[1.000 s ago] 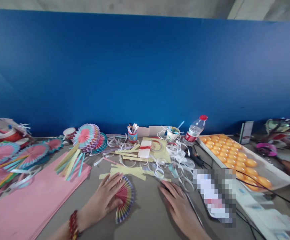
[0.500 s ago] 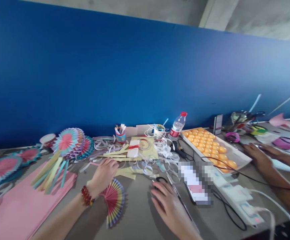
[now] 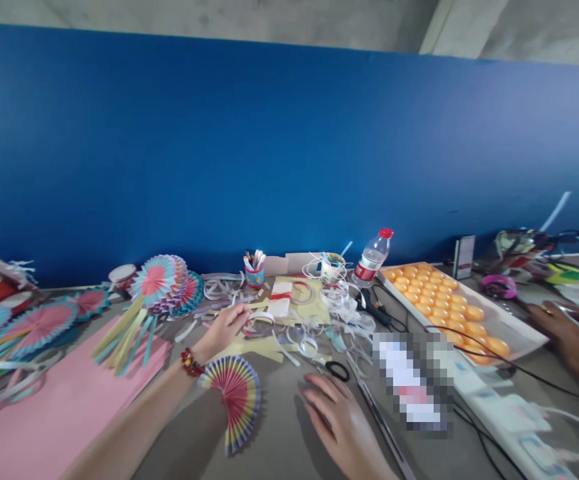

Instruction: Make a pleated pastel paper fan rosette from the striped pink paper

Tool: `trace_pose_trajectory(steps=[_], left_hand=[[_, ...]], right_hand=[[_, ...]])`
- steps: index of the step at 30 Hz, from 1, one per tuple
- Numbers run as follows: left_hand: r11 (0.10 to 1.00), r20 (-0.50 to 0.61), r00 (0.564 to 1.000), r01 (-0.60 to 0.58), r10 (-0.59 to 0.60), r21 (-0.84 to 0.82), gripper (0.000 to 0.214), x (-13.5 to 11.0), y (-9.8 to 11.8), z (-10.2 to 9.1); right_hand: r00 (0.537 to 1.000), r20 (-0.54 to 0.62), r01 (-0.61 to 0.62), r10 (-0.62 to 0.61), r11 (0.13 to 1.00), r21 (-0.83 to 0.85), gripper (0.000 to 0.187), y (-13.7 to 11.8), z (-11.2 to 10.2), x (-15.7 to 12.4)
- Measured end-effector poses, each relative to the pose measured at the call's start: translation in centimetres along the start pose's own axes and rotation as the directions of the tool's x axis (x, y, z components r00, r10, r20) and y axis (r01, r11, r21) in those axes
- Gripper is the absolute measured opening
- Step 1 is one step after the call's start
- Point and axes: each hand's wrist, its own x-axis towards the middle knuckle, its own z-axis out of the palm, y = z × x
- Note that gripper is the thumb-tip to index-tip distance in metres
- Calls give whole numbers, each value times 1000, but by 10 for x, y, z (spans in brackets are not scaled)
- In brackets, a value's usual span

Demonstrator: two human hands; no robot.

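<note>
My left hand (image 3: 223,328) reaches forward over the grey table (image 3: 289,440), its fingertips pinched on a curled white paper strip (image 3: 265,321) among yellow paper strips (image 3: 249,347). A red bead bracelet (image 3: 190,363) circles that wrist. Just behind the wrist a half-open pleated paper fan (image 3: 236,397), pink with rainbow edges, lies flat. My right hand (image 3: 338,421) rests palm down on the table with fingers stretched out and holds nothing. Black-handled scissors (image 3: 340,371) lie just beyond its fingertips.
A pink paper stack (image 3: 54,413) and finished paper fans (image 3: 162,283) fill the left. A pen cup (image 3: 254,273), a water bottle (image 3: 372,257) and a tray of orange balls (image 3: 514,337) stand behind. Right: a phone (image 3: 412,380), cables, a power strip (image 3: 519,420), another person's hand (image 3: 566,330).
My left hand left the pleated fan and moved forward to the white strips, closing on one. My right hand stayed flat. The camera view swung about.
</note>
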Motion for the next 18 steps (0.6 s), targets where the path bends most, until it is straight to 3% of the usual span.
trace_pose_trajectory(steps=[6,12,14,16,18], left_hand=[[947,23,998,55,-50,-316,33,4,11,13],[891,194,981,100,-13,-442,36,0,38,21],[885,254,967,111,8,-452,36,-2,45,24],[885,293,956,110,31,-452,36,-4,50,27],[889,300,953,96,48,-448,37,-5,52,30]], right_hand=[[1000,-18,14,-13,999,30,25,1,-7,5],[979,-198,-5,44,981,192,45,0,-20,34],[979,-183,-42,91,966,256,51,-1,-21,49],[986,-147,-40,83,960,277,43,-2,-19,60],[988,-128,-43,86,951,307,24,-1,-15,67]])
